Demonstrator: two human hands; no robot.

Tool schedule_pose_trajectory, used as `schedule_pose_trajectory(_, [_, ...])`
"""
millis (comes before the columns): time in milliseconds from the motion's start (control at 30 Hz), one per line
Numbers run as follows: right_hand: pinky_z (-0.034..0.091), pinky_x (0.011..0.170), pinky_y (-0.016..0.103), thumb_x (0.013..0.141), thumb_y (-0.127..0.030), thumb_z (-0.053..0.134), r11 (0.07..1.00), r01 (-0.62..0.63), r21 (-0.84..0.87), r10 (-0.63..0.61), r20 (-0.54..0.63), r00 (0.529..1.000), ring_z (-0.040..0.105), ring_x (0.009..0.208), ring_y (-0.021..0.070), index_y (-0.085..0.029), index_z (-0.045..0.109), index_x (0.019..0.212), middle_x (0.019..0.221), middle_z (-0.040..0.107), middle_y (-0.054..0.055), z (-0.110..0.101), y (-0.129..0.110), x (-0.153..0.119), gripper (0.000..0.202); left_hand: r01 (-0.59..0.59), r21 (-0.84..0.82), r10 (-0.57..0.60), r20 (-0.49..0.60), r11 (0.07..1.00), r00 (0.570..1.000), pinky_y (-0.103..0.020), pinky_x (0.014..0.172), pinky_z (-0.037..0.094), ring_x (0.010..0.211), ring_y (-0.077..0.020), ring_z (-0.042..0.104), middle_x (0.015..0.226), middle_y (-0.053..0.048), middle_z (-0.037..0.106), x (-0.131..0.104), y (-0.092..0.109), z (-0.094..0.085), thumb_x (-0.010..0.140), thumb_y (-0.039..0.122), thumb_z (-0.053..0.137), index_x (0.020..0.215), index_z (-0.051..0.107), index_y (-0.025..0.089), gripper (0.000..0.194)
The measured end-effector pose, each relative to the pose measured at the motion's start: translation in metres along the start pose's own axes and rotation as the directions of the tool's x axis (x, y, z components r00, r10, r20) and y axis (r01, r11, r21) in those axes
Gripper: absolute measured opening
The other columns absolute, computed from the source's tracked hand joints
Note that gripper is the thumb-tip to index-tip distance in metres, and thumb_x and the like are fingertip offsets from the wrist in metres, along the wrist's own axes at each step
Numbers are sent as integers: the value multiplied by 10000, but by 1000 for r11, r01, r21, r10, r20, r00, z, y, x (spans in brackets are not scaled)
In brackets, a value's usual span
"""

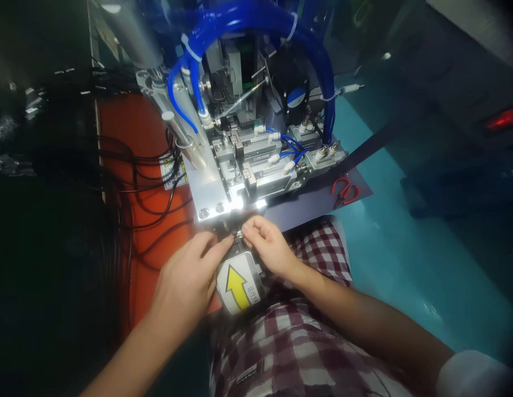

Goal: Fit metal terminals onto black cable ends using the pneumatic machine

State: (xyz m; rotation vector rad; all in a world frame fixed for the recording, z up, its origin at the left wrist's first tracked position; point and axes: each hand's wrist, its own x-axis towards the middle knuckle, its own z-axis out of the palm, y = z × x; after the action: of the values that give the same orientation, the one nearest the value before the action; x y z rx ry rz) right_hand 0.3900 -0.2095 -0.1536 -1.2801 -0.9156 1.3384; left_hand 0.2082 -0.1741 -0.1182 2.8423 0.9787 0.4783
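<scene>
My left hand (186,270) comes in from the lower left, its fingers curled and thumb tip close to a small shiny piece (239,234) at the machine's near end. From the right, my right hand (267,245) pinches at that same spot with thumb and forefinger. The piece is too small and too covered by fingertips to name. Just below both hands is a rounded white cover (238,284) with a yellow arrow, beside my left hand. Above them stands the metal machine fixture (260,160), brightly lit at its front edge.
Thick blue air tubing (256,16) arches over the machine. Black cables (140,193) run across the orange surface (119,121) on the left. Red-handled pliers (345,193) lie on the grey plate's right corner. A checkered garment (298,342) fills the lower middle.
</scene>
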Motion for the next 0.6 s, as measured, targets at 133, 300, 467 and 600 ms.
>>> schedule_pose_trajectory(133, [367, 550, 249, 867, -581, 585, 994, -87, 68, 84, 41, 996, 387, 534, 93, -202, 482, 671, 586, 484, -56, -5, -1, 3, 440, 61, -73, -58, 44, 995, 997, -259, 646, 530, 795, -174, 646, 943, -69, 641, 1, 2, -5, 946, 110, 384, 1143, 700, 191, 381])
schedule_pose_trajectory(300, [357, 528, 236, 873, -619, 551, 988, -111, 109, 112, 0, 994, 394, 518, 84, -189, 531, 740, 596, 507, -52, -15, 2, 2, 450, 175, -214, -160, 89, 961, 983, -288, 767, 550, 882, -186, 664, 987, -60, 662, -3, 1, -16, 970, 199, 432, 1124, 613, 198, 238])
schedule_pose_trajectory(467, [375, 545, 244, 880, -599, 560, 990, -100, 102, 102, -13, 995, 402, 511, 80, -185, 550, 751, 604, 519, -51, -17, -1, -1, 433, 247, -257, -241, 53, 934, 969, -275, 770, 542, 846, -171, 652, 938, -29, 658, -22, -10, -22, 959, 239, 508, 997, 570, 231, 74])
schedule_pose_trajectory(600, [373, 532, 248, 883, -633, 520, 995, -92, 47, 92, 8, 996, 408, 502, 84, -193, 535, 746, 610, 525, -47, -13, -2, 0, 460, 130, -244, -134, 0, 961, 991, -277, 811, 540, 857, -167, 664, 933, -30, 685, -30, -19, -22, 956, 174, 500, 996, 607, 225, 125])
